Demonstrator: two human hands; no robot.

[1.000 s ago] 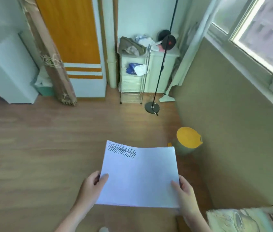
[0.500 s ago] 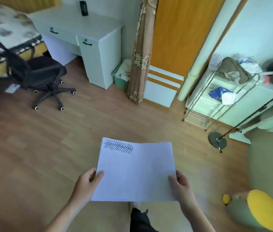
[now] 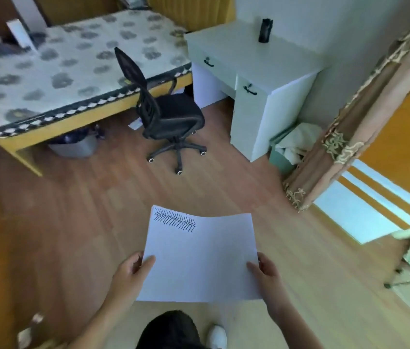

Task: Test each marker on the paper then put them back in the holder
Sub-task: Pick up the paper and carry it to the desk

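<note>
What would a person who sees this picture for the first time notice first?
The eye falls first on the white paper in the lower middle, held by its side edges between the left hand and the right hand, with a block of black marker strokes at its top left corner. Behind it on the wooden floor stands a black office chair, between a bed on the left and a white desk on the right.

I see a black office chair (image 3: 166,114) on the wood floor (image 3: 98,210), between a bed with a flowered mattress (image 3: 73,61) and a white desk (image 3: 262,79). A patterned curtain (image 3: 350,122) hangs at right.
</note>
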